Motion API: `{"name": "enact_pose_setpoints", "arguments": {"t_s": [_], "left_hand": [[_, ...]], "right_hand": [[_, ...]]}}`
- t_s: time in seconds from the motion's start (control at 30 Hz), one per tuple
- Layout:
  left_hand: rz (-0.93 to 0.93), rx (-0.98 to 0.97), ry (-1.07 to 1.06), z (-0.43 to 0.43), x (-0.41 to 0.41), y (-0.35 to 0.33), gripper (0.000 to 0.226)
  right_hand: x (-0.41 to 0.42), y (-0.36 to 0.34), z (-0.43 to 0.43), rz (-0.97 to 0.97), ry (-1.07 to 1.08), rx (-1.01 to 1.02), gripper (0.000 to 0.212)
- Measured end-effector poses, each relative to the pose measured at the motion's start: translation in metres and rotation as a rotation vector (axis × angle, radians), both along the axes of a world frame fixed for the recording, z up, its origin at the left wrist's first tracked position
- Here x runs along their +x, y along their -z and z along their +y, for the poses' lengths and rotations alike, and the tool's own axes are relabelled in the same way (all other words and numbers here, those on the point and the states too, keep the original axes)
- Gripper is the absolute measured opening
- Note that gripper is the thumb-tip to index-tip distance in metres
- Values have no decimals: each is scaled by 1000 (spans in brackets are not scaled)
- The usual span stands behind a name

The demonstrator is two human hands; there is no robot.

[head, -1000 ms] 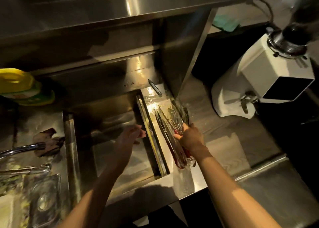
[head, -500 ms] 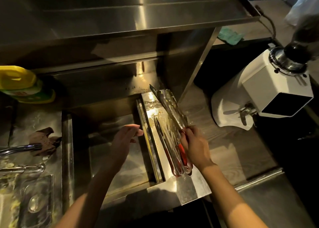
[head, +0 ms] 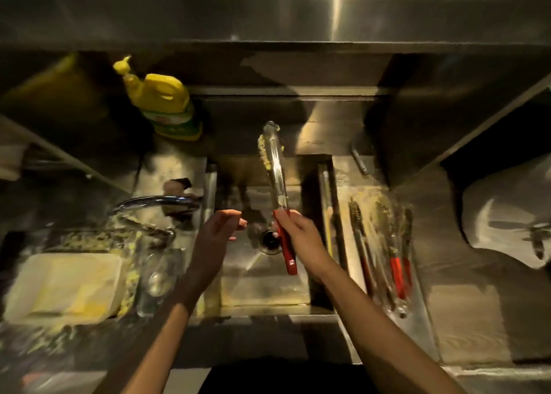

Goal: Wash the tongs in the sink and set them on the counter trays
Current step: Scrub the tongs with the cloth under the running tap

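Right hand (head: 301, 232) over the sink (head: 268, 286), fingers (head: 283, 218) wrapped round the red grip of one pair of tongs (head: 275, 173), soiled tips pointing up and away. Left hand (head: 217, 232) just beside, fingers loosely spread, holding nothing. More red-handled tongs (head: 396, 268) lying on the counter (head: 465, 304) right of the basin. Likely trouble: slick grip slipping, tongs dropping onto the drain (head: 269, 240); faucet (head: 158, 201) spout seemingly ending at the basin's left edge, so splashing outside; yellow residue surviving between the arms
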State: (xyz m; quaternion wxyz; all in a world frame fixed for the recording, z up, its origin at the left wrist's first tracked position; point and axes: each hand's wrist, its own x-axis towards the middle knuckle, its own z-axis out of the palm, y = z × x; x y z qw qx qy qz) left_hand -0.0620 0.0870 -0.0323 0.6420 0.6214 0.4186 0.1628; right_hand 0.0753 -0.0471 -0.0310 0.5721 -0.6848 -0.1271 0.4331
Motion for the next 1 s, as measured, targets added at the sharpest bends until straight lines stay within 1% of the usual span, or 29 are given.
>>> {"name": "enact_pose_setpoints", "arguments": {"t_s": [0.07, 0.13, 0.17, 0.27, 0.33, 0.37, 0.43, 0.47, 0.5, 0.57, 0.6, 0.63, 0.73, 0.83, 0.9, 0.93, 0.97, 1.0], "left_hand": [[28, 81, -55, 19, -33, 6, 7], [62, 142, -123, 31, -60, 9, 7], [84, 179, -163, 38, -73, 11, 6], [176, 327, -298, 64, -111, 20, 7], [312, 444, -387, 82, -129, 27, 18], [374, 480, -424, 89, -132, 30, 27], [477, 465, -452, 107, -138, 39, 47], [530, 425, -443, 118, -139, 45, 52], [571, 401, -405, 130, -142, 53, 50], [554, 432, -293, 152, -145, 67, 31], [531, 468, -254, 161, -144, 71, 25], [519, 495, -228, 170, -142, 73, 24], [519, 488, -174, 184, -133, 68, 19], [483, 492, -184, 191, -123, 64, 17], [470, 459, -202, 189, -121, 61, 17], [470, 418, -267, 184, -122, 58, 16], [444, 419, -338, 178, -125, 60, 13], [383, 396, -383, 167, -131, 60, 9]], "right_hand": [[-27, 6, 30, 160, 49, 10, 45], [-50, 12, 55, 218, 130, 3, 59], [-62, 14, 66, 238, 159, 2, 60], [-94, 16, 98, 331, 262, 1, 53], [-106, 19, 114, 377, 337, -14, 53], [-108, 21, 120, 406, 376, -16, 54], [-113, 24, 132, 451, 428, -20, 57], [-115, 24, 137, 447, 439, -29, 60], [-118, 26, 141, 434, 447, -38, 62], [-121, 27, 145, 409, 448, -40, 67], [-122, 28, 147, 394, 446, -40, 67], [-123, 29, 148, 374, 445, -43, 66], [-123, 32, 150, 303, 450, -69, 57], [-120, 34, 146, 254, 426, -102, 60], [-118, 34, 143, 233, 415, -111, 62], [-116, 35, 141, 223, 418, -107, 61], [-114, 37, 139, 210, 422, -105, 60], [-112, 39, 135, 183, 417, -105, 59]]}}
